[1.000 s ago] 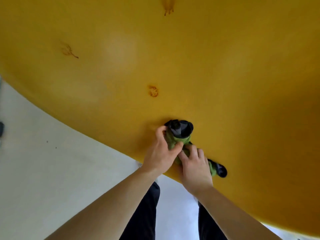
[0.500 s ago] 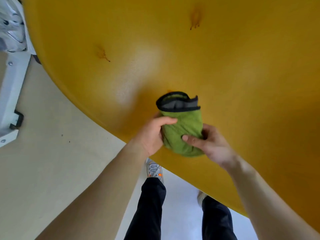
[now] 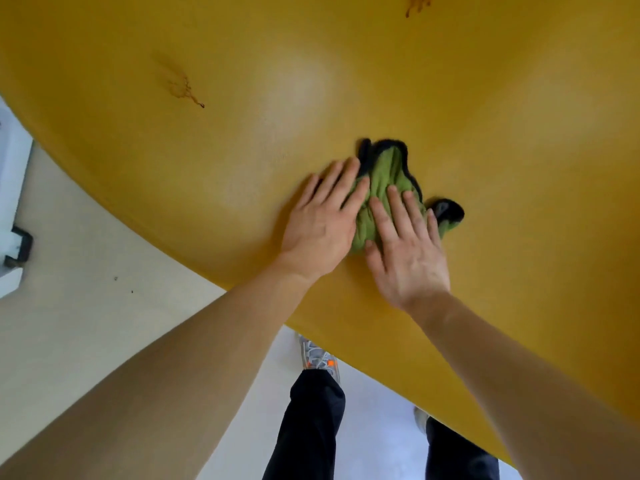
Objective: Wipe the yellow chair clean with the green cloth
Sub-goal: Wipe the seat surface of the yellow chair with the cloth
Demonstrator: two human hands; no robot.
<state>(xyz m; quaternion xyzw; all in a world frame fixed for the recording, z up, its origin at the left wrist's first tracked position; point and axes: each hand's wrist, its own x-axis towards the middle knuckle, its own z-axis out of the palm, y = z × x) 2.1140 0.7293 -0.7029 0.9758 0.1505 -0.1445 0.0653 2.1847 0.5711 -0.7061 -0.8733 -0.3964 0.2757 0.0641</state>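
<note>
The yellow chair (image 3: 346, 81) fills the upper part of the head view, its curved front edge running from left to lower right. On it lies the bunched green cloth (image 3: 384, 178) with a dark border. My right hand (image 3: 405, 247) presses flat on the cloth, fingers spread. My left hand (image 3: 325, 216) lies flat beside it, palm on the chair and fingertips on the cloth's left edge. A brown stain (image 3: 180, 86) marks the chair at upper left, and another stain (image 3: 417, 3) sits at the top edge.
Pale floor (image 3: 86, 323) lies below the chair's edge. A white piece of furniture with a black fitting (image 3: 19, 244) stands at the far left. My dark-trousered legs and a grey-orange shoe (image 3: 318, 358) are under the chair's front edge.
Both hands were gripping the folded cloth above the chair; now they press it flat on the surface, with the cloth spread and further right. The round stain near the centre no longer shows.
</note>
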